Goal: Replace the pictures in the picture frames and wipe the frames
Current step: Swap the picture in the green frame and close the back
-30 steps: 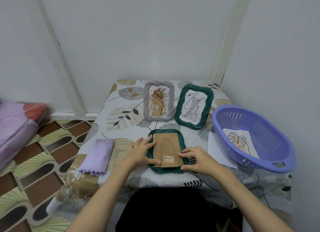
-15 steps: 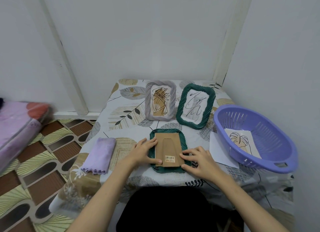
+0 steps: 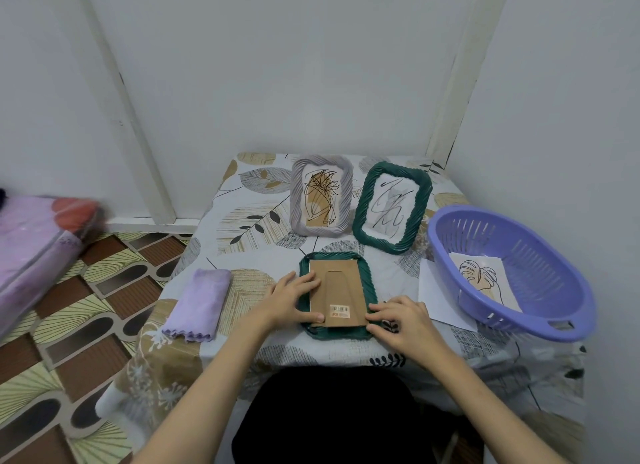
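Observation:
A dark green frame (image 3: 368,280) lies face down at the table's near middle, its brown cardboard back (image 3: 339,290) up. My left hand (image 3: 289,299) rests on the frame's left side, fingers flat on the cardboard and thumb at its lower left corner. My right hand (image 3: 401,316) touches the frame's lower right corner with its fingertips. Behind stand a grey frame (image 3: 298,200) and a second green frame (image 3: 363,217), each holding a line drawing. A folded lilac cloth (image 3: 199,304) lies to the left.
A purple basket (image 3: 540,311) at the right holds a leaf drawing (image 3: 483,280). A white sheet (image 3: 436,297) lies partly under it. The table (image 3: 249,228) has a leaf-print cover and sits in a wall corner. Pink bedding (image 3: 31,242) lies on the patterned floor, left.
My right hand's fingers have shifted slightly along the frame's lower right corner. The left hand stays on the frame's left side. My head has moved a little.

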Demonstrator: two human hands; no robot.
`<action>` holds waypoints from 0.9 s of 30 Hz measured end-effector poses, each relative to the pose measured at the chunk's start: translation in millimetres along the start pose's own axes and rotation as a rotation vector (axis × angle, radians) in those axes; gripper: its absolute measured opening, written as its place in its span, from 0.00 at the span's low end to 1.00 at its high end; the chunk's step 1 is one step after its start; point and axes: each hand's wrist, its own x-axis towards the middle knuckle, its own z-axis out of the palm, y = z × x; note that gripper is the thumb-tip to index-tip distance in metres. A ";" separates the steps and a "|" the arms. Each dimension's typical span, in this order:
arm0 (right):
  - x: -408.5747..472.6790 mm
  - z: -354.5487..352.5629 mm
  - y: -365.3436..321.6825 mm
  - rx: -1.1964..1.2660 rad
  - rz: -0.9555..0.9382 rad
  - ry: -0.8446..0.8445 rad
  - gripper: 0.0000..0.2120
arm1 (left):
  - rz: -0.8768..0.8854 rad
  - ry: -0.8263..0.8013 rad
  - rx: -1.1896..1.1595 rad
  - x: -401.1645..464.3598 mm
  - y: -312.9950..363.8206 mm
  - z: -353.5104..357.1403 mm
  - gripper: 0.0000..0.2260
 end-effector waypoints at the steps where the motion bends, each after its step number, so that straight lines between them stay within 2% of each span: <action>1: 1.3 0.3 -0.5 -0.027 -0.024 -0.011 0.25 | 0.002 -0.008 -0.014 -0.5 -0.3 0.5 0.37; 5: 4.3 4.4 4.6 -0.154 -0.171 0.099 0.18 | -0.019 -0.001 -0.016 -2.7 2.9 2.6 0.44; 9: 6.6 8.0 6.7 -0.227 -0.246 0.179 0.13 | -0.014 0.013 0.002 -2.7 5.1 4.8 0.42; 12: 5.6 10.7 0.9 -0.242 -0.256 0.172 0.11 | -0.025 -0.009 0.027 -1.2 7.5 2.1 0.40; 16: 5.2 4.7 -0.5 -0.054 -0.051 0.064 0.13 | -0.026 -0.015 0.022 -0.9 8.2 1.6 0.40; 19: 5.1 -0.6 2.6 0.089 0.075 -0.011 0.05 | -0.023 -0.022 0.006 -1.8 7.0 2.2 0.44; 27: 5.6 1.4 -10.4 -0.051 0.099 0.021 0.09 | -0.007 -0.027 -0.018 -2.7 3.3 4.0 0.44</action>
